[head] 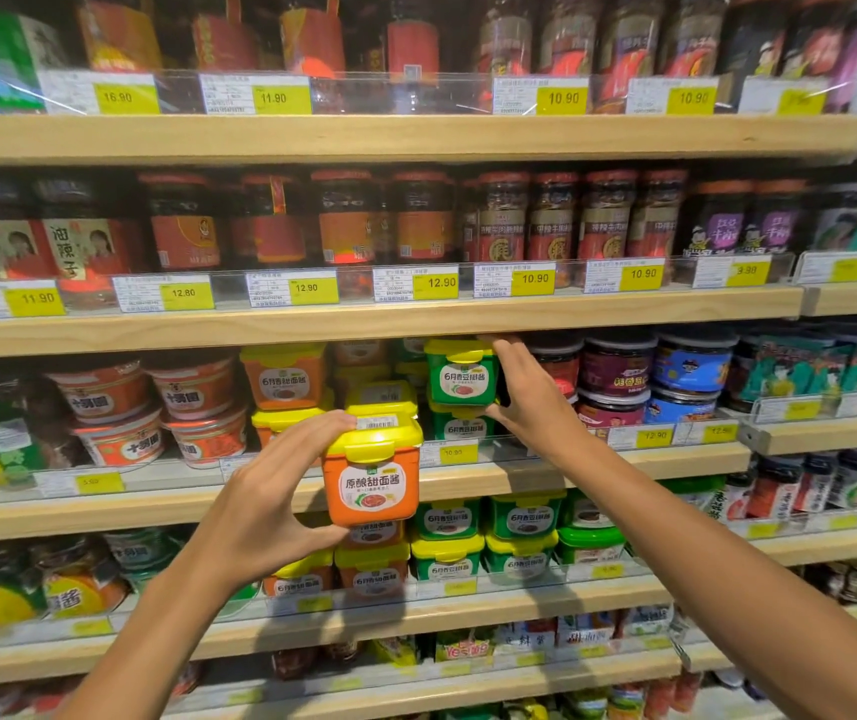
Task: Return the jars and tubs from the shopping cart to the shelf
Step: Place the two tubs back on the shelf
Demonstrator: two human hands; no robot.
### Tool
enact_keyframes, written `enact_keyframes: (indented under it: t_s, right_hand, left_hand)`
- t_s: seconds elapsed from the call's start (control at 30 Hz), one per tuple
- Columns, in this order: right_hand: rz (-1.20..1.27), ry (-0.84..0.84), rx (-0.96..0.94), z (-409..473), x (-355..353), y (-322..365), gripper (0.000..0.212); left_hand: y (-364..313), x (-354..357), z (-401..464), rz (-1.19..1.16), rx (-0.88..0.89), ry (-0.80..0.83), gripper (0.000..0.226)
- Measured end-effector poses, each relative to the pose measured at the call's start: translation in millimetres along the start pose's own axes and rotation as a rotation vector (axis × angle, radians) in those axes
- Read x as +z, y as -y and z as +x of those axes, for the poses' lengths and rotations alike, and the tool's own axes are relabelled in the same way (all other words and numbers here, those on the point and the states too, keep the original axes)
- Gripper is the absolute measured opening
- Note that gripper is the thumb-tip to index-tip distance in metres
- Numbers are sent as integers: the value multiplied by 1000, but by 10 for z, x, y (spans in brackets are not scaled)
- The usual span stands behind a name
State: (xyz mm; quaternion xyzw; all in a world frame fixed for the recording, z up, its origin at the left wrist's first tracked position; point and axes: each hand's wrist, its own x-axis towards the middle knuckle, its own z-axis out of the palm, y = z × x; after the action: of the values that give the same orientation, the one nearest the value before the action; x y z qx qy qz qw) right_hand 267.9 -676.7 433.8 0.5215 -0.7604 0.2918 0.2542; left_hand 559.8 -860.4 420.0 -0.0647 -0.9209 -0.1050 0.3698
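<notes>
My left hand [270, 491] grips an orange tub with a yellow lid [371, 472], held upright in the air in front of the middle shelf [597, 462]. My right hand [525, 387] reaches into that shelf and holds the right side of a green tub with a yellow lid [460, 374], which sits on top of another green tub [460, 423]. Orange tubs of the same kind [283, 376] are stacked on the shelf just left of the green ones. The shopping cart is out of view.
Wooden shelves fill the view. Dark jars with red lids [504, 220] line the shelf above. Red-and-white bowls [104, 392] stand at the left, round dark and blue tubs [691, 363] at the right. More green and orange tubs [447, 556] sit one shelf lower.
</notes>
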Motion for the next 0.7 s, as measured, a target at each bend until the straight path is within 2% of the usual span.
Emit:
enact_keyframes:
  t_s: [0.13, 0.43, 0.6, 0.7]
  right_hand:
    - [8, 20, 20, -31, -24, 68, 84]
    - [-39, -10, 74, -31, 34, 148, 62]
    - [-54, 127, 158, 39, -3, 150, 44]
    - [-78, 192, 212, 49, -43, 162, 45]
  left_hand:
    - [20, 28, 1, 5, 5, 14, 101]
    - [4, 66, 0, -9, 0, 16, 101]
    - [-28, 65, 5, -12, -10, 28, 100]
    - [-46, 56, 1, -15, -22, 32, 100]
